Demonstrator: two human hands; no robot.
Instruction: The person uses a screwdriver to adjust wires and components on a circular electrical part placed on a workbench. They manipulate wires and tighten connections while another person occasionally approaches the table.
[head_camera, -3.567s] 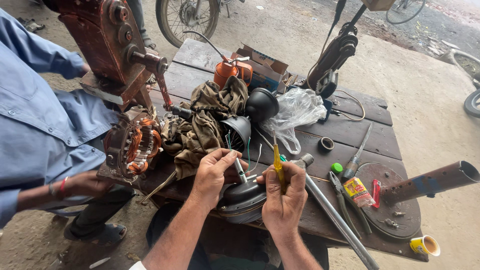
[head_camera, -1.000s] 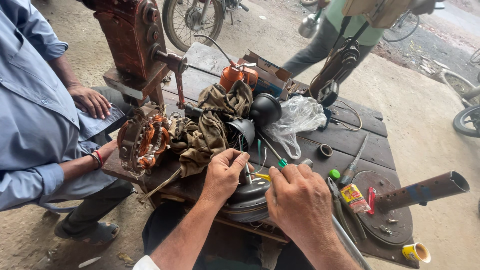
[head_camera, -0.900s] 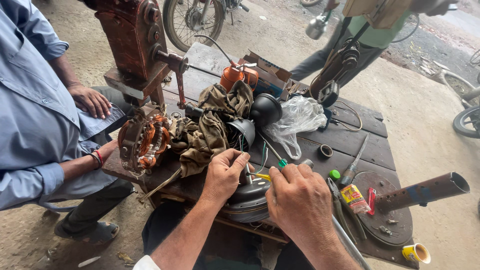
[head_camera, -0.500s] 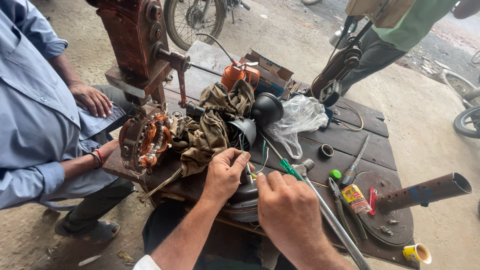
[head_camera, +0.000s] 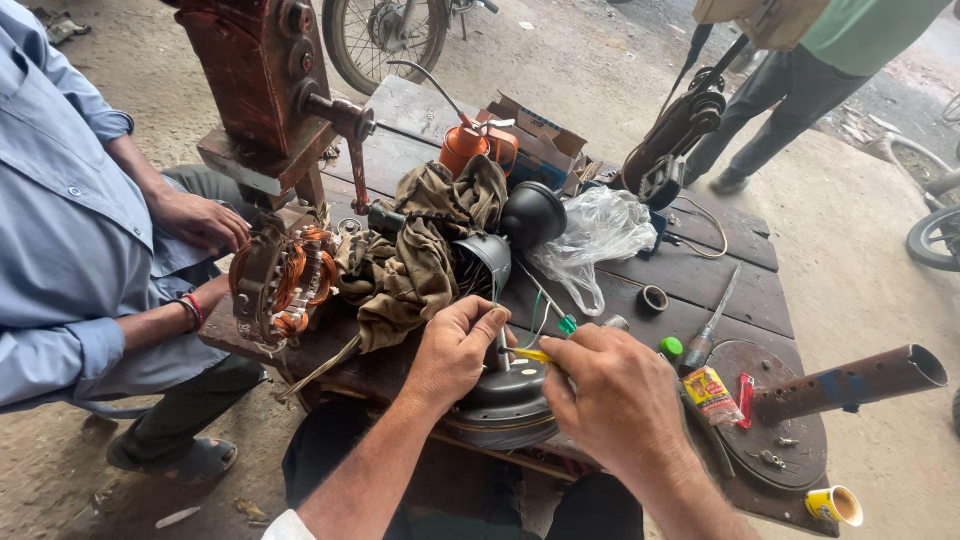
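My left hand (head_camera: 455, 350) rests on the top of the dark round motor housing (head_camera: 500, 405), which sits at the near edge of the wooden worktop (head_camera: 720, 290), right under both my hands. The fingers of that hand are curled together, and the fingertips pinch around the thin metal shaft (head_camera: 503, 352) that stands up from the middle of the housing. My right hand (head_camera: 615, 400) lies just beside it, over the right half of the housing, closed around a yellow-handled tool (head_camera: 530, 354) whose tip points left toward the shaft; only a short yellow piece shows past my fingers. Thin green and pale wires (head_camera: 535, 320) rise from the housing between my two hands, with a small green cap (head_camera: 567, 325) just above my right knuckles. Beyond my left hand lies a crumpled brown rag (head_camera: 410, 260), and past it a black dome-shaped cover (head_camera: 533, 213) and a clear plastic bag (head_camera: 600, 235). To the right of my right hand lie a screwdriver (head_camera: 710, 325), a small yellow packet (head_camera: 712, 392) and a rusty pipe (head_camera: 850, 382). At the worktop's left end a copper-wound stator (head_camera: 280, 285) stands beside a seated person in a blue shirt (head_camera: 60, 230), whose hands stay well apart from mine.
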